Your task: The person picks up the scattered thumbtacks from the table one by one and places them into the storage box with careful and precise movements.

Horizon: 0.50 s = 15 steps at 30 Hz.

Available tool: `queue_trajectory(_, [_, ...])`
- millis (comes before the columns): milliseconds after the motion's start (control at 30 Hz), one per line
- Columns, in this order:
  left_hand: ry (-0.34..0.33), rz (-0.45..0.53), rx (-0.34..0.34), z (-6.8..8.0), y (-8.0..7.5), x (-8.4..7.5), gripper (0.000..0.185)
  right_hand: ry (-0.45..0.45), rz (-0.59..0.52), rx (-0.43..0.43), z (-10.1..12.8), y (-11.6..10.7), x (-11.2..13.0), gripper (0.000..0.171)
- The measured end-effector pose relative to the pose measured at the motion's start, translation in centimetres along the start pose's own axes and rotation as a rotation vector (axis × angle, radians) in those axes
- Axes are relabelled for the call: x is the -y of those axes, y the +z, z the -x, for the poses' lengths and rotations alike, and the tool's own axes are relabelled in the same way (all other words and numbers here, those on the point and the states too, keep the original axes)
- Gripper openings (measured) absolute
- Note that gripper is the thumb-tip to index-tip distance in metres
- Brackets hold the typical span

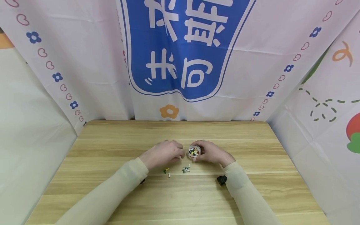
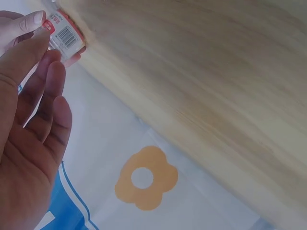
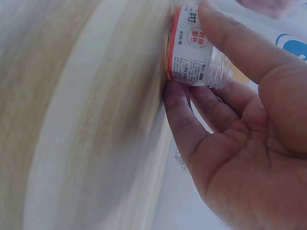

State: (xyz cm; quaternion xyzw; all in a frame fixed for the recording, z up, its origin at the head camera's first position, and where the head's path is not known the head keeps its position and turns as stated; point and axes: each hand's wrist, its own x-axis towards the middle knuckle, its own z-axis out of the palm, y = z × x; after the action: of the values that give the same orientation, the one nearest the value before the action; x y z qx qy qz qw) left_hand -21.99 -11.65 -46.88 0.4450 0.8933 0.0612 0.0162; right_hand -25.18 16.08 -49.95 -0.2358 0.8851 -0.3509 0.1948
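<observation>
A small clear plastic jar (image 1: 194, 151) of coloured push pins stands on the wooden table (image 1: 112, 193). My right hand (image 1: 209, 153) grips it, thumb on one side and fingers on the other. In the right wrist view the jar (image 3: 196, 52) shows a red-rimmed label, held between the thumb and fingers of that hand (image 3: 225, 96). My left hand (image 1: 166, 153) lies just left of the jar. In the left wrist view its fingers (image 2: 41, 76) are nearly straight and the fingertips reach the jar's barcode label (image 2: 64, 36). Any pin between them is hidden.
Several loose push pins (image 1: 185, 169) lie on the table just in front of the hands, with a green one (image 1: 166, 171) to the left. A small black object (image 1: 221, 179) sits by my right sleeve. Printed cloth (image 1: 185, 56) hangs behind and beside the table.
</observation>
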Motion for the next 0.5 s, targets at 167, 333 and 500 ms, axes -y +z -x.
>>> queue_trajectory(167, [-0.005,0.017,0.044,0.9,-0.3,-0.1,0.005,0.005,-0.003,-0.001,0.0,0.0,0.0,0.065])
queue_trajectory(333, [-0.045,0.038,0.099,1.6,-0.6,-0.2,0.007,0.009,-0.003,-0.001,0.0,0.0,0.0,0.066])
queue_trajectory(500, [-0.089,0.063,0.128,2.3,-0.9,-0.5,0.021,0.004,0.009,0.003,-0.1,0.0,-0.1,0.064])
